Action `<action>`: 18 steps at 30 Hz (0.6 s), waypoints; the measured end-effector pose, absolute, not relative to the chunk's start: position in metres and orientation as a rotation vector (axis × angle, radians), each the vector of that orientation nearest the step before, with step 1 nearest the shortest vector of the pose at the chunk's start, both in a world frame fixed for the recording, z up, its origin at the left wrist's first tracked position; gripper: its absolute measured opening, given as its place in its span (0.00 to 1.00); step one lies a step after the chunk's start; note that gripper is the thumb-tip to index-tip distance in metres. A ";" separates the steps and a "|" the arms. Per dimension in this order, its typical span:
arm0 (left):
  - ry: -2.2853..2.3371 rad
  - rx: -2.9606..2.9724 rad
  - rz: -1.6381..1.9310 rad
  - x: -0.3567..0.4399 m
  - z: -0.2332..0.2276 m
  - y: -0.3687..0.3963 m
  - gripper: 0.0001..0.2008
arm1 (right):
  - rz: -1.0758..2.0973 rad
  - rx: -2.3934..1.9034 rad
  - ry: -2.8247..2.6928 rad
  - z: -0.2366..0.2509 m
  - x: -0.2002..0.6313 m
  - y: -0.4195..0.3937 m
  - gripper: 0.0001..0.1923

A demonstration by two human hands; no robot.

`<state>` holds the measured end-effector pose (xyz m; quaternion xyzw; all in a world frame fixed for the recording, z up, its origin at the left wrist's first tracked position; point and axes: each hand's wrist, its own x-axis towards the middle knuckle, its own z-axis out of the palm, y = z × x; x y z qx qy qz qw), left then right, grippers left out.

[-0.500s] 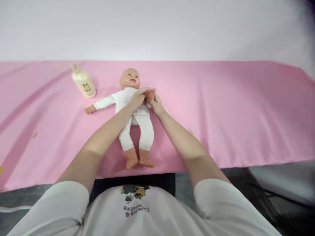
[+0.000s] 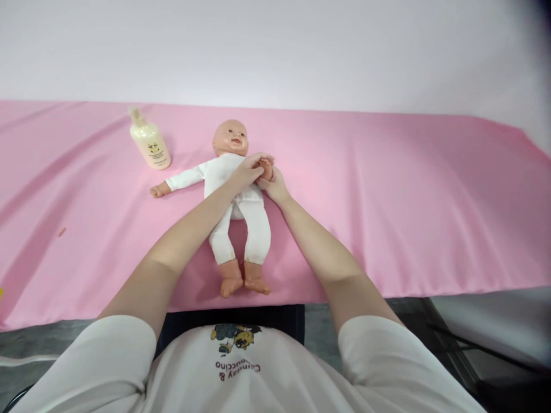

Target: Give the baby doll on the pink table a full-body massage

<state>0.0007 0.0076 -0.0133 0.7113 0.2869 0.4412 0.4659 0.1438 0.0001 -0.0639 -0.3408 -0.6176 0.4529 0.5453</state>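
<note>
Both grips meet on the doll's hand [image 2: 266, 168]: the right hand [image 2: 272, 184] cups it from below, the left hand [image 2: 248, 170] lies over it from above, fingers curled closed around it. Nearest the person, the doll [image 2: 235, 189] lies on its back on the pink table [image 2: 387, 201], bare feet toward the edge, white suit on, other arm stretched out sideways. Farther back, a cream bottle [image 2: 149, 143] stands near the doll's head, well apart from both hands.

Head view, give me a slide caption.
Both hands, left and right, clasp a doll's hand on pink cloth.
</note>
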 end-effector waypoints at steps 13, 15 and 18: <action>0.717 1.938 1.095 -0.002 -0.003 -0.002 0.15 | 0.947 -0.837 -1.503 -0.066 0.138 -0.003 0.31; 0.749 1.915 1.090 -0.002 -0.003 -0.002 0.17 | 0.887 -0.815 -1.538 -0.067 0.137 -0.002 0.32; 0.790 1.880 1.094 -0.001 -0.006 0.000 0.22 | 0.799 -0.791 -1.572 -0.067 0.138 -0.001 0.31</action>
